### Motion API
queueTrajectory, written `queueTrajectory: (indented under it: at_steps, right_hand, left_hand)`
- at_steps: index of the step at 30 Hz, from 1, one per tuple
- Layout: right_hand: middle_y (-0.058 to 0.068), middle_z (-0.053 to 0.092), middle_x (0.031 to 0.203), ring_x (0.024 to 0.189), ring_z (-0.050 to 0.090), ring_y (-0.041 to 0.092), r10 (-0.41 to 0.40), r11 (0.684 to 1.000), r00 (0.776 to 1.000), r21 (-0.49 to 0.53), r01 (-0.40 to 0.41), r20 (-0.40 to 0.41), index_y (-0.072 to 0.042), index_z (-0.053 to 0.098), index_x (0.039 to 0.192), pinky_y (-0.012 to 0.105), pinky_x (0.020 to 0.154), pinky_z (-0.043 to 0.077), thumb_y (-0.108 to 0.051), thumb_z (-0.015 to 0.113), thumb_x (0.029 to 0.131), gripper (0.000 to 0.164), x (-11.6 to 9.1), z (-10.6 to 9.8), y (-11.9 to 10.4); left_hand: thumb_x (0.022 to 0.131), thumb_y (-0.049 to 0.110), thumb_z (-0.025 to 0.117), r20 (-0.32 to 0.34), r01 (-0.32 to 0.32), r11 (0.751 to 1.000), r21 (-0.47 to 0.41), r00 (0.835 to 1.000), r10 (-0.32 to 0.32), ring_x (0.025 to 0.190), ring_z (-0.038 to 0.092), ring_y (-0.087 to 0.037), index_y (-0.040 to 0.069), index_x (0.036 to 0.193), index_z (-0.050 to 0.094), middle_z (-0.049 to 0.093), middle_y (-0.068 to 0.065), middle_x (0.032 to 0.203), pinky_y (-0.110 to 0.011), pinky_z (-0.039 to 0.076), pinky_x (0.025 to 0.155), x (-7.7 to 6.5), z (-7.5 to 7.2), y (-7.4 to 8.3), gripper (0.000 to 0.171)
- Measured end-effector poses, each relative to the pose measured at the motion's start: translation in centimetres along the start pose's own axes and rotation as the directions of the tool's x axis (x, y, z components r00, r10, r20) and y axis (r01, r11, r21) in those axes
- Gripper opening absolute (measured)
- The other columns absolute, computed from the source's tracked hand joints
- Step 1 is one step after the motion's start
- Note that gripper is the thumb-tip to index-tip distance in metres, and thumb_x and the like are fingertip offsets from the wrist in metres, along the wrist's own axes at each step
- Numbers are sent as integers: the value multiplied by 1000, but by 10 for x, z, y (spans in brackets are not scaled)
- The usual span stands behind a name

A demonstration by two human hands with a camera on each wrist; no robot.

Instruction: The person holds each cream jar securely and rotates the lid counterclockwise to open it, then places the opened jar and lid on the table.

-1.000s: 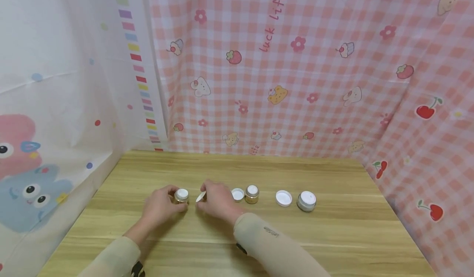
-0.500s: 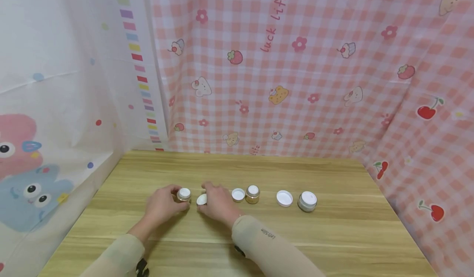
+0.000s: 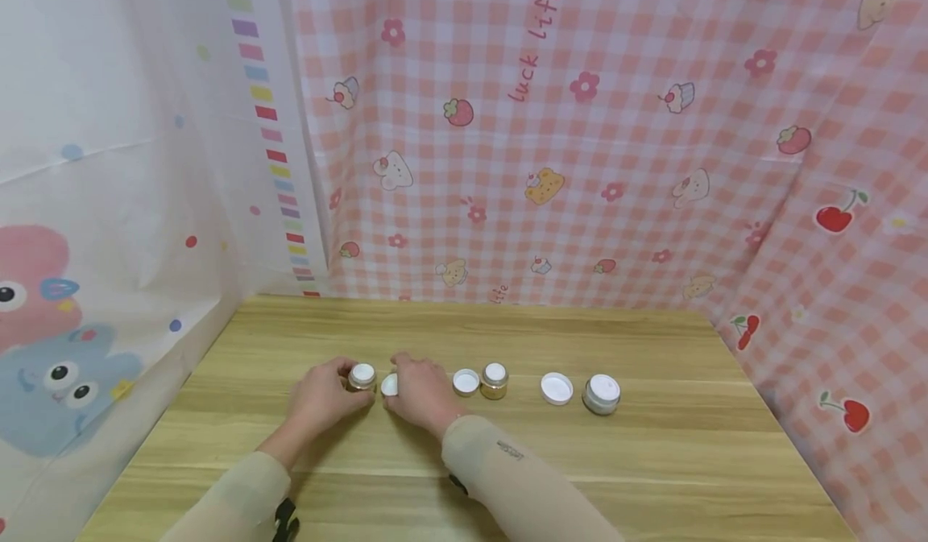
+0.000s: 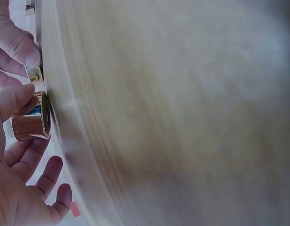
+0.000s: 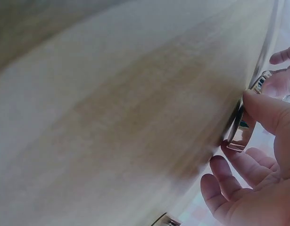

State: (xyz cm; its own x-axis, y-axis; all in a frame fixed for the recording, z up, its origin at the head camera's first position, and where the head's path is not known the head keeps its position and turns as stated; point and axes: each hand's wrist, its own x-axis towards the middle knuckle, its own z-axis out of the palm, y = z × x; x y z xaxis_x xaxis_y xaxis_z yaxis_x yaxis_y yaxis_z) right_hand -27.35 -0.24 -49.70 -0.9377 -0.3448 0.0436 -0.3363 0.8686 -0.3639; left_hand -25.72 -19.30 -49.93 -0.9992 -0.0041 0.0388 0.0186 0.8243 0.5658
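Between thumb and fingers, my left hand [image 3: 322, 399] holds a small gold jar [image 3: 362, 380] with a white top, standing upright on the wooden table [image 3: 406, 486]. In the left wrist view the jar's shiny gold side [image 4: 31, 126] shows between the fingertips. Just to its right, my right hand [image 3: 424, 395] pinches a round lid [image 3: 390, 386] by its edge, its white inner face turned up. The right wrist view shows the lid's gold rim [image 5: 243, 136] low over the wood. A narrow gap parts lid and jar.
To the right of my hands a white-lined lid [image 3: 466, 382] lies beside a second gold jar [image 3: 495, 382]. Farther right are a larger upturned lid [image 3: 557, 389] and a wider silvery jar [image 3: 601, 395]. A pink checked curtain [image 3: 507, 139] hangs behind the table.
The lid in my right hand has turned from tilted on edge to lying flat, inner face up. My left hand has shifted slightly right with the jar.
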Motion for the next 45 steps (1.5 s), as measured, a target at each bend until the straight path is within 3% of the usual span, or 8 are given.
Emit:
queueTrajectory:
  at_steps: [4,14,35,40,45]
  right_hand:
    - [8,78,126,120,71,31,2,1000,1000,-25,-2,-11,-15,60,145,47,104,56,-39,86,90,65,2,1,-1]
    - [9,78,122,118,70,31,5,999,1000,-38,-6,-22,-14,62,142,46,102,57,-38,87,89,63,2,1,-2]
    - [7,76,129,120,69,29,4,997,1000,-72,-4,-1,-15,60,147,45,103,57,-44,84,92,67,2,3,-1]
    - [11,73,134,123,68,30,-4,1000,1000,-24,4,6,-10,57,149,44,105,57,-40,85,92,70,-1,1,0]
    - [17,64,148,137,62,33,-16,995,1000,94,15,16,-3,51,153,46,115,52,-33,85,91,77,-8,-5,4]
  left_hand:
    - [84,36,88,7,5,1000,-19,1000,-5,107,73,-30,7,127,72,79,-11,118,-56,53,95,2,0,0,54]
    - [82,39,90,14,-6,1000,-8,1000,6,103,72,-26,7,124,73,79,-8,114,-53,53,91,3,0,-2,55]
    - [84,40,89,21,-13,1000,-4,1000,13,112,72,-35,3,131,69,78,-16,121,-62,50,96,2,0,-1,63]
    - [83,43,91,27,-18,1000,-20,999,19,116,71,-38,1,134,66,76,-18,126,-62,50,99,2,0,-3,70]
    - [82,48,91,37,-20,999,-30,999,21,123,68,-45,-3,138,62,73,-25,132,-64,51,103,-1,-3,-8,82]
